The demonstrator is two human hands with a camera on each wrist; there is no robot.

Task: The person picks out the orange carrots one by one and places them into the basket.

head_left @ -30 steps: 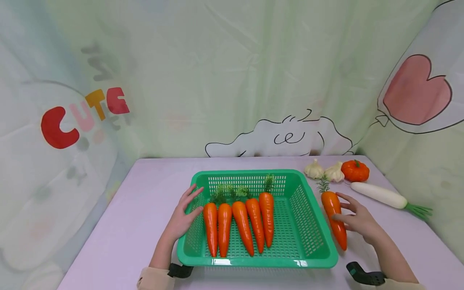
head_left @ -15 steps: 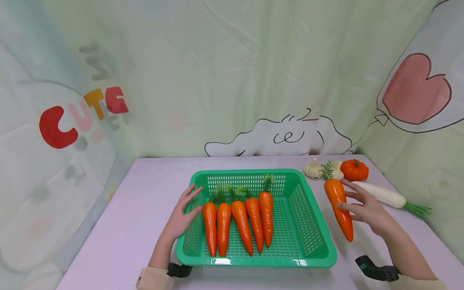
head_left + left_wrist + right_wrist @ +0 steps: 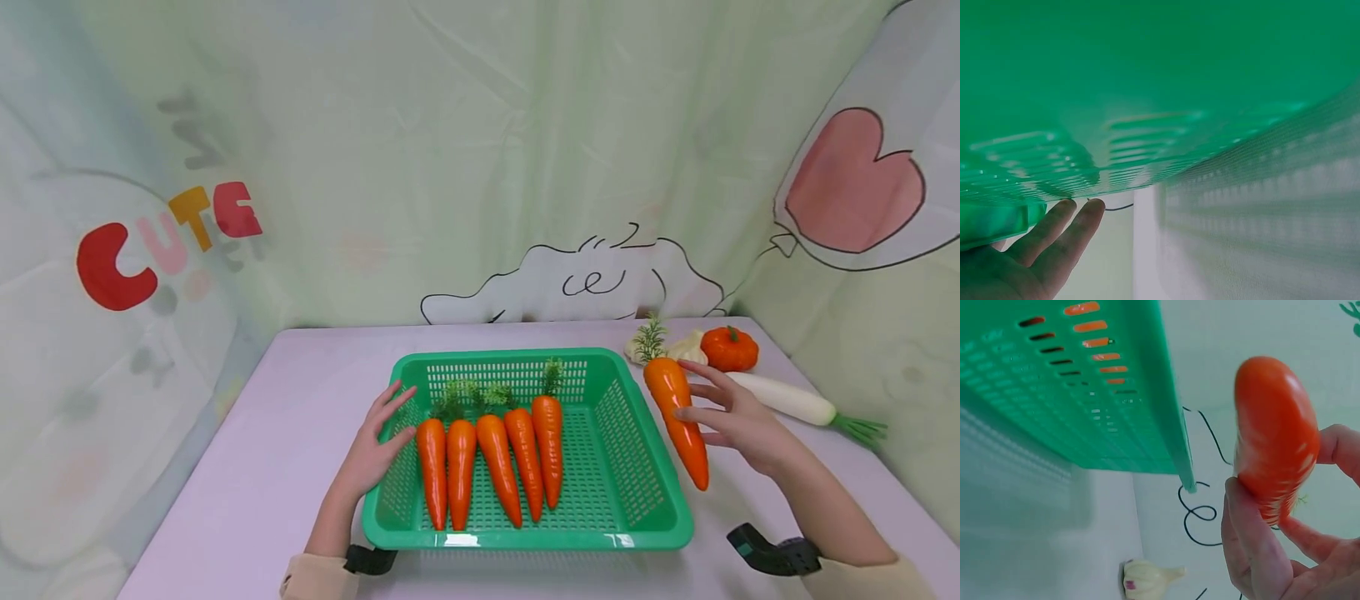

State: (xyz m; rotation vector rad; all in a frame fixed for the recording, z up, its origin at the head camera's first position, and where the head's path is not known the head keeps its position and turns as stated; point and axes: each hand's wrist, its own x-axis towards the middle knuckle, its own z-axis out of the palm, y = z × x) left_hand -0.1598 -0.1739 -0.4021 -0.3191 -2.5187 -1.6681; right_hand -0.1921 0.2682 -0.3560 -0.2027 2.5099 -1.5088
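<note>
My right hand (image 3: 738, 417) pinches an orange carrot (image 3: 675, 412) between thumb and fingers, just beyond the right rim of a green plastic basket (image 3: 525, 540). Its leafy top points away from me, and in the right wrist view the carrot (image 3: 1275, 434) hangs above the table beside the basket wall. Several more carrots (image 3: 496, 462) lie side by side in the basket's left and middle part, leafy ends at the back. My left hand (image 3: 375, 454) rests at the basket's left rim with fingers spread and fairly straight; two fingers (image 3: 1075, 240) show under the basket's side in the left wrist view.
Behind the held carrot are garlic bulbs (image 3: 688, 348), one partly hidden by its leaves. An orange pumpkin (image 3: 729, 348) stands at the back right. A white radish (image 3: 787, 398) with green stalks lies right of my right hand. Printed curtains enclose the table (image 3: 285, 433).
The right hand has lifted the carrot from beside the basket, first rightward and upward, then left toward the basket rim. The left hand and basket have stayed nearly still.
</note>
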